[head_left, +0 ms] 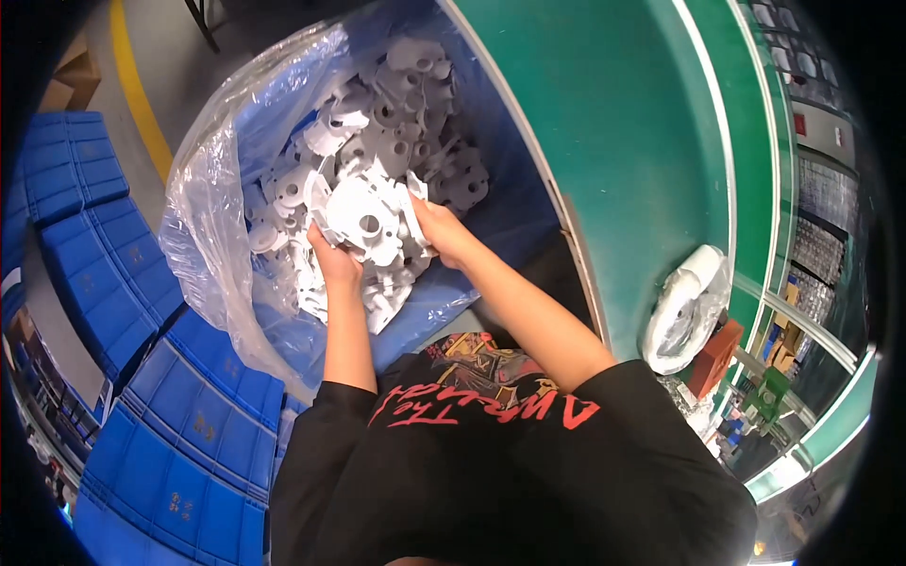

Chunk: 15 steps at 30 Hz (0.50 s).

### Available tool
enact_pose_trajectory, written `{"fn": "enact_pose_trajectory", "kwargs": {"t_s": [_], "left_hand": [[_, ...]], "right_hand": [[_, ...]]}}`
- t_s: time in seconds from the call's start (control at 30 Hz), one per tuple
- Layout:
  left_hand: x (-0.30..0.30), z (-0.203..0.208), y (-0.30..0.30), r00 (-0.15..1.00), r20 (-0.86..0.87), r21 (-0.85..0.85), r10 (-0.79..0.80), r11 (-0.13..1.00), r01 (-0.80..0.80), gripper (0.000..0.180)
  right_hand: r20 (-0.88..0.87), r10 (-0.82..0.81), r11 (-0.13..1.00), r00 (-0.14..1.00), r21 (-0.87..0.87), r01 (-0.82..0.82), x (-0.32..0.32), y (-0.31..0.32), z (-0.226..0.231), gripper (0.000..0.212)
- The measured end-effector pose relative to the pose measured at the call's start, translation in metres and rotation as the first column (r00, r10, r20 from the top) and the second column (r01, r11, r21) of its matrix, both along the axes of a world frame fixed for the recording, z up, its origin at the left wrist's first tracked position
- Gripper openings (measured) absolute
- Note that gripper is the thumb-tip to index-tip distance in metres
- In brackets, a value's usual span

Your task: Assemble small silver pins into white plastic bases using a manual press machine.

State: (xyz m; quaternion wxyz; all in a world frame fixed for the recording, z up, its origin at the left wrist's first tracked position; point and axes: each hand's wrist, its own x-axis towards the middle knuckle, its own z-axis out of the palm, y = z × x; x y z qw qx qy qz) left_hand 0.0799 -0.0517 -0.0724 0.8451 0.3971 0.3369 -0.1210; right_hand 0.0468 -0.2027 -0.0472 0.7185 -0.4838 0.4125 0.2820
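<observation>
Between my two hands is a cluster of white molded plastic parts, with round holes and thin curved edges. My left hand grips its near left side from below, fingers partly hidden behind the parts. On the right side, my right hand clasps the cluster, its thumb along an upright white piece. Many similar white parts lie heaped beneath and beyond, inside a large blue bin. A clear plastic liner drapes over the bin's left rim.
Blue lidded crates stand along the left. A green work surface runs along the right, its pale edge beside the bin. On it lies a white ring-shaped bundle in clear wrap. A cardboard box sits far left.
</observation>
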Motion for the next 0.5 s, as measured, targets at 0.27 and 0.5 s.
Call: {"fn": "enact_pose_trajectory", "kwargs": {"t_s": [0.27, 0.5], "left_hand": [[-0.005, 0.084, 0.003, 0.923, 0.383, -0.162, 0.029, 0.986, 0.036, 0.059], [0.004, 0.245, -0.046, 0.641, 0.767, 0.124, -0.012, 0.984, -0.129, 0.053]], "right_hand": [[0.422, -0.006, 0.999, 0.906, 0.043, -0.013, -0.001, 0.006, 0.076, 0.05], [0.64, -0.168, 0.986, 0.75, 0.123, 0.116, -0.009, -0.024, 0.212, 0.048]]}}
